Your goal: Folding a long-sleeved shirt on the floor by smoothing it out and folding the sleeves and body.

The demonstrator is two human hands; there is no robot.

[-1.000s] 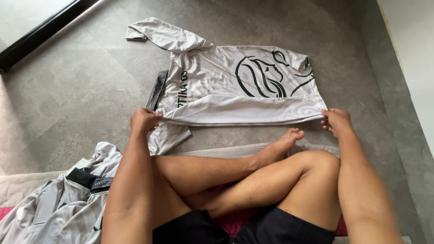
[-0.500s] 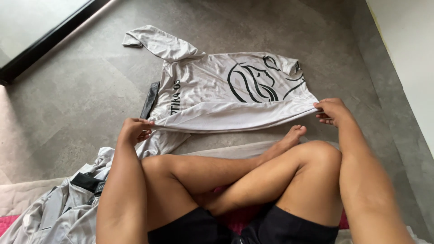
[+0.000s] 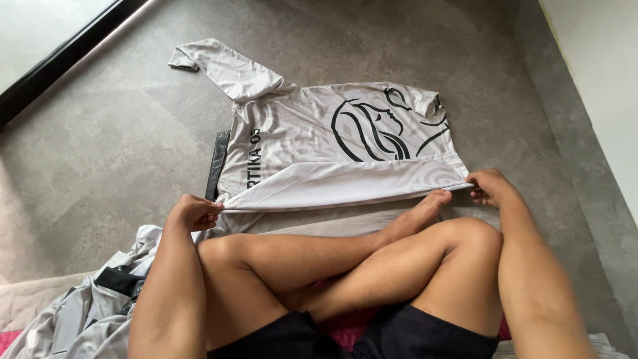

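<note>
A light grey long-sleeved shirt (image 3: 312,143) with a black line drawing and black lettering lies spread on the grey floor in front of me. Its near edge is folded over and lifted off the floor. My left hand (image 3: 194,213) pinches that edge at its left end. At the right end, my right hand (image 3: 490,187) grips the same edge. One sleeve (image 3: 226,66) stretches out to the far left. My crossed bare legs (image 3: 372,259) sit just below the shirt, a foot almost touching the raised edge.
More grey and black clothing (image 3: 93,306) is heaped at my left knee. A dark frame (image 3: 60,63) runs along the upper left. A pale wall (image 3: 598,80) closes the right side. A beige mat edge (image 3: 312,226) lies under the shirt's near side.
Both hands have drawn the shirt's near edge towards me and lifted it, so the fold has opened and more of the lower shirt panel shows.
</note>
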